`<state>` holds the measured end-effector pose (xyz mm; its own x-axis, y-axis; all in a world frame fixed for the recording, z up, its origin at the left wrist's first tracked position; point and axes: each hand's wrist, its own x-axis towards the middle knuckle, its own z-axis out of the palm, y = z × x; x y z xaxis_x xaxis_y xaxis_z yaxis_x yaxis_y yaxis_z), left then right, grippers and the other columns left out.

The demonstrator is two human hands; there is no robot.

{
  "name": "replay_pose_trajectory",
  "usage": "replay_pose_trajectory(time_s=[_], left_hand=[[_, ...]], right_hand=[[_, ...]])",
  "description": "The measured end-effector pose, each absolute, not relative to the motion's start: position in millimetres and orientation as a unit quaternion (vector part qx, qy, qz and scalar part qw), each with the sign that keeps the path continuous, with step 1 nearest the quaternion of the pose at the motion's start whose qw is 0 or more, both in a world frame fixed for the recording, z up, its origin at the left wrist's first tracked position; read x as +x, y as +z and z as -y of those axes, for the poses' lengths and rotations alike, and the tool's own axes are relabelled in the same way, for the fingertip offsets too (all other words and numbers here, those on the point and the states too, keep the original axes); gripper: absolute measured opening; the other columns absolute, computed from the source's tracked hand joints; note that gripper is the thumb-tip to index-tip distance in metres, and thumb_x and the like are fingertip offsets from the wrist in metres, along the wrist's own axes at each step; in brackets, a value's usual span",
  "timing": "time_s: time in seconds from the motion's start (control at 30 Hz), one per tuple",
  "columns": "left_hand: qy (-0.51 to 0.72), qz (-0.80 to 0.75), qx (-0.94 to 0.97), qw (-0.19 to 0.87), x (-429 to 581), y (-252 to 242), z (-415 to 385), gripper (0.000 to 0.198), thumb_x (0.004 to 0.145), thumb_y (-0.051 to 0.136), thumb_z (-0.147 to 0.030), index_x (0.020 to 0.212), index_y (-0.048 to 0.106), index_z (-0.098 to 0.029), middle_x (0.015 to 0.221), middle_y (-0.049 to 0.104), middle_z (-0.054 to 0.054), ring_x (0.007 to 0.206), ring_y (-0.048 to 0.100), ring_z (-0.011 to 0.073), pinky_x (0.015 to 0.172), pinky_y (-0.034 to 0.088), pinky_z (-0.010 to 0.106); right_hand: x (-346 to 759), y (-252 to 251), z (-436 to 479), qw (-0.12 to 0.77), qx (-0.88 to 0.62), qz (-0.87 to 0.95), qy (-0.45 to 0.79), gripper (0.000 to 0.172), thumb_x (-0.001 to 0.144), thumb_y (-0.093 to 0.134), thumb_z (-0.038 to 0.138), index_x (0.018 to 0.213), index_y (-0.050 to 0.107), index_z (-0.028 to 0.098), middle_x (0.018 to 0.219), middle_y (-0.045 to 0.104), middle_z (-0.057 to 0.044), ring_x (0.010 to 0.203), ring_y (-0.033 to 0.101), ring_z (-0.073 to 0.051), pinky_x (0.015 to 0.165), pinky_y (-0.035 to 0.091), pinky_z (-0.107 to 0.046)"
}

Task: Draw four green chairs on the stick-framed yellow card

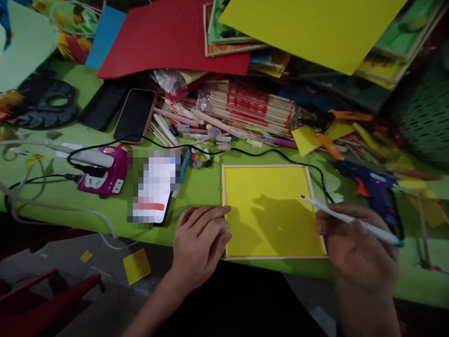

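A square yellow sheet framed with thin wooden sticks (284,187) lies at the table's front edge. My left hand (201,243) rests on its left side, fingers curled over the stick border. A small whitish piece (224,228) shows between the thumb and fingers; its kind is unclear. On the other side, my right hand (361,248) grips a white marker pen (342,215) with a dark tip and a teal end. The tip points left, above the sheet's right part, and appears apart from it. Shadows fall across the yellow surface.
A phone with a lit, blurred screen (154,187) lies left of the frame, near a magenta power strip (105,171). Behind are bundled wooden sticks (249,105), pens and coloured sheets. A blue glue gun (372,185) lies at right; a black cable (266,150) crosses behind the frame.
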<state>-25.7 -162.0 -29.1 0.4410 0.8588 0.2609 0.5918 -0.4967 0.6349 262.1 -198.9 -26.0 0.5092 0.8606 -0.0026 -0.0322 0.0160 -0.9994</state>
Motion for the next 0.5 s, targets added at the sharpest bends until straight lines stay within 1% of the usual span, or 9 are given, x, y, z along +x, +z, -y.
replay_pose_trajectory(time_s=[0.17, 0.23, 0.33, 0.43, 0.5], left_hand=[[0.250, -0.431, 0.841, 0.210, -24.5, -27.4, 161.0, 0.013, 0.101, 0.052, -0.030, 0.100, 0.064, -0.026, 0.131, 0.072, -0.001, 0.117, 0.062, 0.0232, 0.095, 0.039, 0.044], [0.242, -0.429, 0.847, 0.201, -24.2, -27.8, 161.0, 0.012, 0.100, 0.054, -0.030, 0.101, 0.065, -0.026, 0.132, 0.071, -0.004, 0.118, 0.062, 0.0230, 0.096, 0.038, 0.044], [0.241, -0.426, 0.850, 0.193, -24.1, -28.5, 161.4, 0.012, 0.101, 0.055, -0.030, 0.101, 0.066, -0.026, 0.132, 0.071, -0.004, 0.118, 0.061, 0.0221, 0.096, 0.038, 0.043], [0.240, -0.426, 0.851, 0.191, -24.5, -29.8, 162.5, 0.011, 0.101, 0.055, -0.029, 0.100, 0.066, -0.025, 0.132, 0.071, -0.004, 0.119, 0.061, 0.0214, 0.097, 0.037, 0.043], [0.238, -0.429, 0.851, 0.189, -24.9, -31.0, 163.4, 0.011, 0.101, 0.055, -0.029, 0.100, 0.065, -0.025, 0.133, 0.071, -0.003, 0.120, 0.061, 0.0212, 0.098, 0.037, 0.043]], right_hand=[[263.1, -27.8, 197.4, 0.629, -0.598, 0.344, 0.359, 0.020, 0.078, 0.072, 0.038, 0.088, 0.081, 0.023, 0.075, 0.075, -0.008, 0.052, 0.060, -0.020, 0.048, 0.042, -0.035], [264.2, -27.3, 196.0, 0.634, -0.595, 0.344, 0.354, 0.018, 0.078, 0.072, 0.035, 0.086, 0.082, 0.022, 0.075, 0.075, -0.008, 0.054, 0.062, -0.020, 0.048, 0.043, -0.035], [261.5, -19.6, 191.4, 0.640, -0.587, 0.369, 0.333, 0.015, 0.077, 0.072, 0.028, 0.085, 0.081, 0.020, 0.074, 0.074, -0.008, 0.060, 0.065, -0.020, 0.053, 0.046, -0.034], [248.9, -6.9, 182.0, 0.616, -0.590, 0.393, 0.344, 0.014, 0.078, 0.072, 0.023, 0.089, 0.080, 0.019, 0.076, 0.074, -0.008, 0.061, 0.065, -0.020, 0.055, 0.047, -0.034], [235.5, -1.4, 172.4, 0.594, -0.593, 0.397, 0.371, 0.013, 0.080, 0.073, 0.022, 0.092, 0.079, 0.018, 0.082, 0.074, -0.008, 0.065, 0.065, -0.019, 0.055, 0.048, -0.032]])
